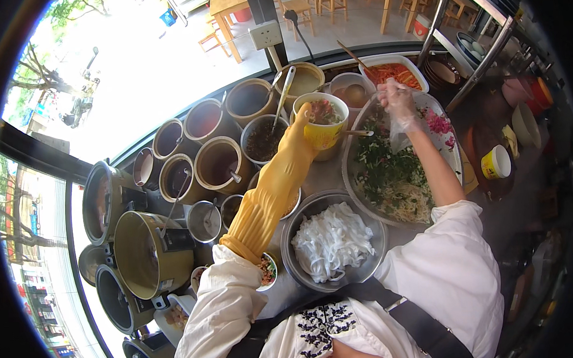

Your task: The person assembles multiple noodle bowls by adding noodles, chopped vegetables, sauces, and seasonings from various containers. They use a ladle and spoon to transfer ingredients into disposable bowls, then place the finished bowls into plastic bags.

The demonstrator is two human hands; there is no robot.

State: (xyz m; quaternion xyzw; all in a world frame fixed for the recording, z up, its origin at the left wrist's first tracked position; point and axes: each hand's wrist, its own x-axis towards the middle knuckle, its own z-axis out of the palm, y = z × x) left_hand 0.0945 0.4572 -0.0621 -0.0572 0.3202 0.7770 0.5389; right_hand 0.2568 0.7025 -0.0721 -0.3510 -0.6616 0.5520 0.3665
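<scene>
My left hand (pixel 292 150), in a long yellow rubber glove, grips a yellow paper cup (pixel 323 134) by its side. Reddish and green food shows inside the cup. My right hand (pixel 398 101) wears a thin clear plastic glove, its fingers bunched beside a white tub (pixel 424 82) of orange-red shredded vegetables (pixel 396 75). Whether those fingers pinch anything is too small to tell. Beneath that forearm lies a large mesh basket (pixel 349 188) with chopped greens (pixel 378 161), pale shreds (pixel 410 204) and pink pieces (pixel 438 121). Closer to my body, a steel bowl (pixel 287 254) holds wide white noodles (pixel 333 241).
Several sauce pots, among them a brown-filled crock (pixel 218 160), crowd the left and back. A ladle stands in the dark sauce bowl (pixel 265 141). Deep cookers (pixel 152 254) line the left edge. At right are a metal rack (pixel 481 63) and another paper cup (pixel 496 162).
</scene>
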